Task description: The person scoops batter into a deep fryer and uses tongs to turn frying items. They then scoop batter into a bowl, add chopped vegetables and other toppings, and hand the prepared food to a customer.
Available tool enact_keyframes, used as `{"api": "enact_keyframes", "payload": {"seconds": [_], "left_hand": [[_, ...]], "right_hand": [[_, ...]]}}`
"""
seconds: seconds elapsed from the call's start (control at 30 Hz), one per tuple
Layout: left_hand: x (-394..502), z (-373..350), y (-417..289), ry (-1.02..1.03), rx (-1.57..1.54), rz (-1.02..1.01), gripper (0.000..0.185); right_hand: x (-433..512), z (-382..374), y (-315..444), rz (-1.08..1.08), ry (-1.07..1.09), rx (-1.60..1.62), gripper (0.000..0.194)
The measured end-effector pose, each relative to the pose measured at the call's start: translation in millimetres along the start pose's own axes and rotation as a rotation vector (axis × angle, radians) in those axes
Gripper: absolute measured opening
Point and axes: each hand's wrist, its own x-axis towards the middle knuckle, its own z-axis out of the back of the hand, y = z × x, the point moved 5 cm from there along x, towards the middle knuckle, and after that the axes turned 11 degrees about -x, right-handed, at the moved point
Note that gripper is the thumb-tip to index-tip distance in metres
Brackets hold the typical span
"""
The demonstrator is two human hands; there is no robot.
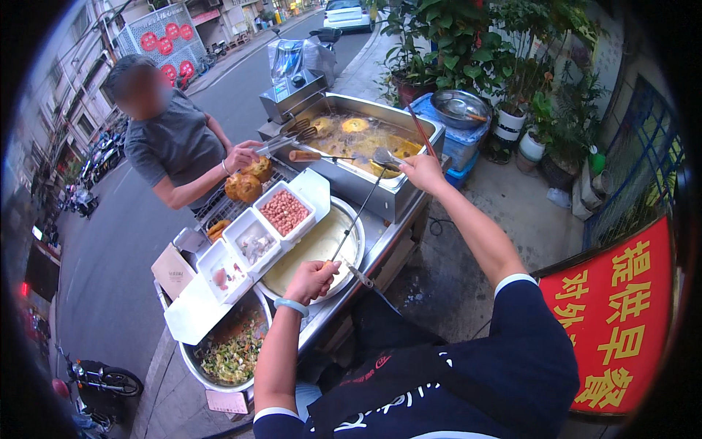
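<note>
My left hand [313, 282] grips the handle of a long-rodded frying ladle [359, 217]. Its rod slants up over a basin of pale batter [299, 255] to the near end of a steel deep fryer [392, 195]. There its head meets a yellow fritter [386, 172] in the oil. With my right hand [426, 174] I hold a short metal utensil [386, 157] against that fritter. Reddish chopsticks [421, 131] lean at the fryer's corner behind this hand; whether I touch them is unclear. Another round fritter [355, 125] floats farther back. A second ladle's wooden handle [305, 156] rests across the fryer rim.
Across the stall, a person [175, 137] holds metal tongs [285, 138] by browned fritters [244, 186] on a rack. White tubs hold peanuts [284, 213] and other fillings. A bowl of chopped vegetables [233, 351] stands lower left. A red banner [614, 324] is at right.
</note>
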Motion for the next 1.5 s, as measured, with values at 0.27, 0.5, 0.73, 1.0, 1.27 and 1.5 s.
{"api": "enact_keyframes", "payload": {"seconds": [0.27, 0.5, 0.73, 1.0, 1.27, 1.5], "left_hand": [[2.5, 0.1, 0.6, -0.019, 0.090, -0.037, 0.036], [5.2, 2.8, 5.1, -0.019, 0.071, -0.042, 0.035], [4.4, 1.8, 5.6, -0.037, 0.113, -0.058, 0.036], [0.6, -3.1, 4.5, -0.031, 0.081, -0.054, 0.036], [2.2, -2.5, 7.1, -0.022, 0.072, -0.049, 0.033], [-1.6, -0.1, 4.8, -0.020, 0.057, -0.035, 0.033]], "right_hand": [[19.6, 0.6, 16.4, -0.027, 0.099, -0.051, 0.036], [26.0, 11.2, 29.0, -0.024, 0.084, -0.041, 0.030], [28.5, 5.5, 20.6, -0.044, 0.112, 0.006, 0.029], [27.2, -2.8, 17.6, -0.015, 0.098, 0.050, 0.030], [34.8, -9.4, 18.4, -0.052, 0.100, 0.098, 0.031], [22.0, 11.6, 8.5, -0.135, 0.120, -0.020, 0.030]]}}
